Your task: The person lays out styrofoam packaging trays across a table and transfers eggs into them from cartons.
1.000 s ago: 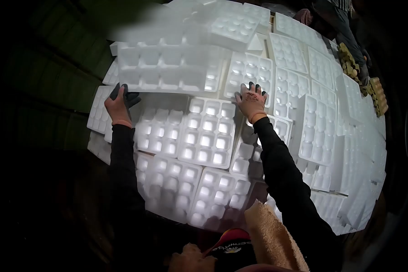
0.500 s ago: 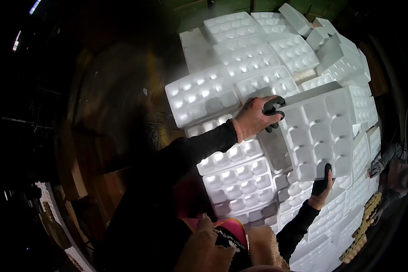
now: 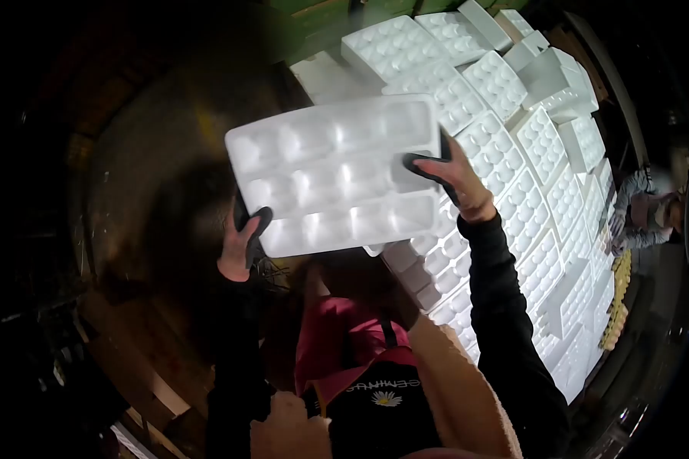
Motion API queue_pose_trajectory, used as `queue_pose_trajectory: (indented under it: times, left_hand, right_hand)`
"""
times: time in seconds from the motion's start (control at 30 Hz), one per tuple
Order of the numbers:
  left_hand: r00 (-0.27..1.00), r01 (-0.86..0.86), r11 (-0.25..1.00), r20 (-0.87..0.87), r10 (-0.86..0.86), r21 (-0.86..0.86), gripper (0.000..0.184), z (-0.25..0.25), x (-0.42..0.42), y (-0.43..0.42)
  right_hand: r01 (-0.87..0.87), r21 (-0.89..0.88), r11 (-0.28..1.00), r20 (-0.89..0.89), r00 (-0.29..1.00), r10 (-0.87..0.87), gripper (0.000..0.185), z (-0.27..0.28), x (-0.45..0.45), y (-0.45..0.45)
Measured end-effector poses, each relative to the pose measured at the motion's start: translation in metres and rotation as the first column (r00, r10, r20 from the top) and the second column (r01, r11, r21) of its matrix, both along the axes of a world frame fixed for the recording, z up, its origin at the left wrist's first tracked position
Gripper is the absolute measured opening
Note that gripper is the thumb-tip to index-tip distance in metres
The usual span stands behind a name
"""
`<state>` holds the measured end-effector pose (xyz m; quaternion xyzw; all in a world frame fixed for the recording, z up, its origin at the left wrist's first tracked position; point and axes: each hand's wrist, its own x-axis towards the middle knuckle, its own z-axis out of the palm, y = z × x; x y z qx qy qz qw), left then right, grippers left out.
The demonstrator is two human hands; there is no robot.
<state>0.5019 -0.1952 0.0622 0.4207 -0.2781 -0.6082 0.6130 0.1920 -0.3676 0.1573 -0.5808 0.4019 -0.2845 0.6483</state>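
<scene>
Up in front of me is a white foam tray [image 3: 337, 180] with rows of rounded hollows, slightly tilted. My left hand [image 3: 240, 241] grips its lower left corner, thumb on the front face. On the right edge, my right hand [image 3: 459, 176] is closed round the tray, its thumb over the front. Black coverings show on the fingers of both hands. The other fingers are hidden behind the tray. To the right of it spreads a large pile of similar white foam trays [image 3: 497, 149], some flat and some on edge.
Another person [image 3: 643, 206] is at the far right, beside the pile. Yellowish moulded pieces [image 3: 616, 298] lie in a strip near that person. Green panels [image 3: 314, 30] stand behind the pile. Dark floor [image 3: 153, 130] extends on the left, with brown boards [image 3: 142, 367] lower down.
Both hands and the foam tray have moved left, off the pile and in front of my body. The tray has turned so its long side lies roughly level.
</scene>
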Motion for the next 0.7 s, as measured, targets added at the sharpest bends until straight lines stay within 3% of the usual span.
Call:
queue_pose_trajectory:
  times: [0.03, 0.07, 0.1, 0.13, 0.17, 0.2, 0.3, 0.4, 0.43, 0.53, 0.57, 0.63, 0.7]
  left_hand:
    - [0.987, -0.072, 0.997, 0.140, 0.074, -0.021, 0.055, 0.006, 0.012, -0.001]
    - [0.933, -0.135, 0.991, 0.339, 0.123, 0.012, 0.055, -0.005, 0.028, -0.003]
    - [0.830, -0.225, 0.972, 0.537, 0.151, 0.074, 0.055, -0.027, 0.045, -0.004]
    - [0.794, -0.274, 0.955, 0.587, 0.155, 0.118, 0.056, -0.047, 0.058, -0.009]
    - [0.799, -0.308, 0.941, 0.575, 0.175, 0.142, 0.056, -0.065, 0.064, -0.015]
    - [0.823, -0.335, 0.929, 0.529, 0.207, 0.157, 0.056, -0.085, 0.066, -0.024]
    - [0.919, -0.383, 0.901, 0.183, 0.349, 0.206, 0.058, -0.124, 0.056, -0.067]
    - [0.906, -0.411, 0.868, 0.022, 0.422, 0.279, 0.057, -0.151, 0.043, -0.090]
    - [0.909, -0.415, 0.872, 0.153, 0.387, 0.260, 0.056, -0.162, 0.043, -0.092]
    - [0.928, -0.365, 0.877, 0.199, 0.316, 0.311, 0.050, -0.116, 0.017, -0.109]
    - [0.902, -0.328, 0.918, 0.364, 0.233, 0.225, 0.050, -0.134, 0.022, -0.109]
    - [0.718, -0.253, 0.966, 0.681, 0.147, 0.058, 0.053, -0.169, 0.033, -0.108]
    - [0.783, -0.191, 0.980, 0.610, 0.121, 0.052, 0.061, -0.174, 0.031, -0.115]
  right_hand:
    - [-0.106, -0.063, 0.992, -0.031, 0.994, 0.104, 0.078, -0.014, 0.018, -0.015]
    - [-0.147, -0.039, 0.988, 0.153, 0.977, 0.151, 0.080, -0.036, 0.035, -0.032]
    - [-0.141, -0.224, 0.964, 0.063, 0.985, 0.159, 0.080, -0.069, 0.050, -0.057]
    - [-0.191, -0.429, 0.883, -0.249, 0.964, 0.087, 0.079, -0.085, 0.061, -0.083]
    - [-0.376, -0.593, 0.712, -0.639, 0.758, -0.132, 0.078, -0.092, 0.072, -0.105]
    - [-0.444, -0.635, 0.632, -0.718, 0.640, -0.272, 0.077, -0.106, 0.080, -0.127]
    - [-0.349, -0.796, 0.495, -0.599, 0.571, -0.561, 0.071, -0.152, 0.091, -0.176]
    - [-0.401, -0.704, 0.586, -0.710, 0.363, -0.604, 0.056, -0.174, 0.094, -0.197]
    - [-0.417, -0.721, 0.554, -0.687, 0.319, -0.653, 0.037, -0.181, 0.094, -0.202]
    - [-0.419, -0.745, 0.520, -0.647, 0.259, -0.718, 0.027, -0.193, 0.088, -0.210]
    - [-0.428, -0.784, 0.450, -0.587, 0.276, -0.761, 0.027, -0.197, 0.085, -0.213]
    - [-0.355, -0.723, 0.593, -0.687, 0.272, -0.674, 0.028, -0.188, 0.085, -0.220]
    - [-0.336, -0.685, 0.646, -0.728, 0.275, -0.628, 0.031, -0.171, 0.084, -0.219]
